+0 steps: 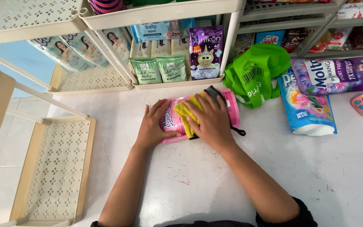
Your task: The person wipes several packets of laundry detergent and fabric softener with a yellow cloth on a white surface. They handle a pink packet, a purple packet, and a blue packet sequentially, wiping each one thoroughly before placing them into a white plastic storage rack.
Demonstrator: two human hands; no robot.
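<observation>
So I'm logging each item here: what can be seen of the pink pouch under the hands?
The pink pouch is a glossy soft plastic refill pack lying flat on the white floor, long side left to right. The left hand rests on its left end; the right hand presses a yellow cloth onto its middle.

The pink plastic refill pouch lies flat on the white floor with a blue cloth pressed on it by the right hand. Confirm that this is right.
Not quite: the cloth is yellow, not blue. The head view shows the right hand pressing that yellow cloth on the pink plastic refill pouch, which lies flat on the white floor, while the left hand rests on the pouch's end.
</observation>
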